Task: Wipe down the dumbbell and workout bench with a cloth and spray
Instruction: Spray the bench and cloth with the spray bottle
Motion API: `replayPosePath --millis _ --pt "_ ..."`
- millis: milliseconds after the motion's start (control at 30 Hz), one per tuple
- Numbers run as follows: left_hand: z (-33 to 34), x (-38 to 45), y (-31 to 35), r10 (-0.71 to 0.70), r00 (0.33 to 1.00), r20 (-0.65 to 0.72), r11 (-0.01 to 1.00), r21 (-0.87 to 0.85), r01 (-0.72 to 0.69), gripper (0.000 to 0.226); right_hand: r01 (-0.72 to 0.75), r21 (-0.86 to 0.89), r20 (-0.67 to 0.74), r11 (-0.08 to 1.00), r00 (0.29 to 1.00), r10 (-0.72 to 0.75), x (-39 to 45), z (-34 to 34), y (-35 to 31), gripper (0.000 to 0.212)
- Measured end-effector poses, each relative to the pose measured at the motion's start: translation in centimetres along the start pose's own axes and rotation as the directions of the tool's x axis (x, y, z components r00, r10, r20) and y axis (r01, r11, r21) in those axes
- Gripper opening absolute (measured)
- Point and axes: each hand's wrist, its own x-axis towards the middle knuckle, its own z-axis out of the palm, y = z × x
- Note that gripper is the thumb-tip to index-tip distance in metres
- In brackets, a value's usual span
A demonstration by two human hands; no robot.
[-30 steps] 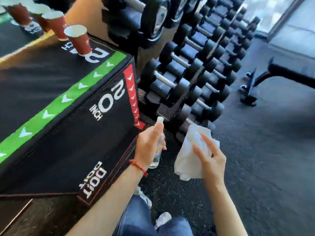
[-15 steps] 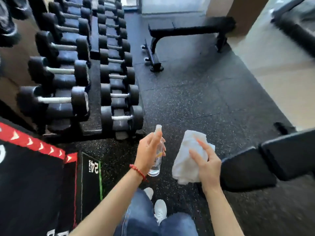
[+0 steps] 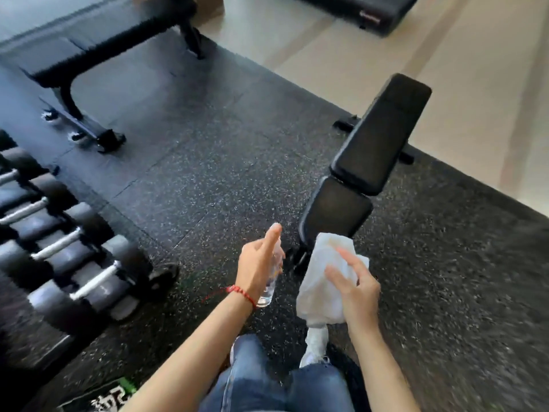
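1. The view has swung right: the padded bench (image 3: 361,171), earlier at the frame's right edge, now stands just ahead of both hands.
2. The dumbbell rack (image 3: 59,248) has slid to the left edge.

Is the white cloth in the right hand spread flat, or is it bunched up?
Bunched up. The white cloth hangs in loose folds from the right hand, whose fingers lie across it; no flat, open sheet shows.

Bright daylight, seemingly from upper right — motion blur, edges smeared.
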Motion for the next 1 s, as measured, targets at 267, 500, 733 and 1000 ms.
replayPosePath --millis 267,500,733,1000 --pt "9.7 1.6 -1.5 -0.057 0.998 0.028 0.994 0.099 0.054 0.061 0.000 0.032 -0.089 0.999 0.996 0.003 6.1 -8.1 1.3 0.040" --pt "19.8 4.4 -4.3 -0.085 0.988 -0.127 0.994 0.062 0.093 0.060 -0.019 -0.013 0.000 1.000 1.000 0.019 14.1 -16.4 2.5 0.038" --pt "25.5 6.5 -7.0 -0.124 0.955 -0.269 0.986 0.072 0.148 0.061 -0.073 -0.085 0.105 0.994 0.991 0.081 20.1 -20.5 3.6 0.038" --pt "26.7 10.8 -9.0 -0.197 0.911 -0.364 0.961 0.114 0.253 0.059 -0.141 -0.130 0.141 0.981 0.977 0.159 25.0 -19.9 4.6 0.036"
